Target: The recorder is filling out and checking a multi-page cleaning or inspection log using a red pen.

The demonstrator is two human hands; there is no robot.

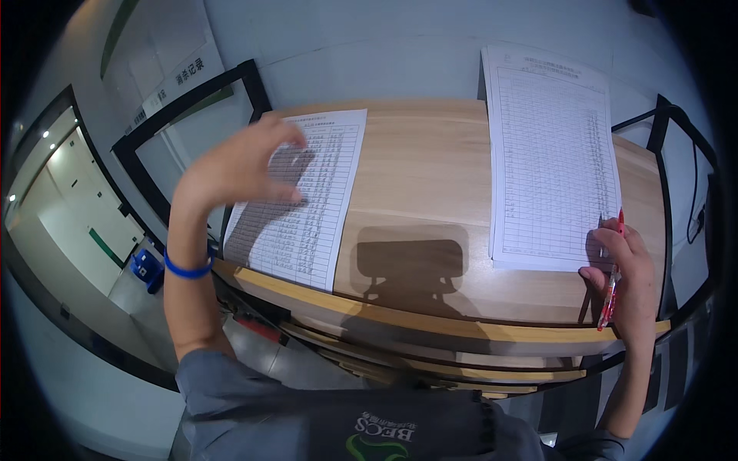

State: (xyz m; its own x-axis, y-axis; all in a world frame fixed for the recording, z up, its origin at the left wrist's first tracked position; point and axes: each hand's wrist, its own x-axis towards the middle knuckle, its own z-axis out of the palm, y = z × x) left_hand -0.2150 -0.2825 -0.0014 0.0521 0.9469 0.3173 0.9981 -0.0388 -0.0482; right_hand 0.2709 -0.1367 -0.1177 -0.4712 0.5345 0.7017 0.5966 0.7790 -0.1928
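My left hand [245, 164], with a blue band at the wrist, is over the left stack of printed form sheets [323, 230]; its thumb and fingers are apart with nothing between them, and its shadow falls on the paper. The sheets bear a table filled with handwriting. At the right, my right hand [622, 265] holds a red pen [609, 299] that points away from me. The hand rests at the lower right corner of another stack of form sheets [548, 167], whose far end reaches beyond the desk's back edge.
Wooden desk top [426, 155] with a yellowish front edge, a black metal frame [184, 112] at its left and a black frame at its right. Wooden slats lie below the front edge. A wall stands behind. A blue object [147, 266] stands on the floor at the far left.
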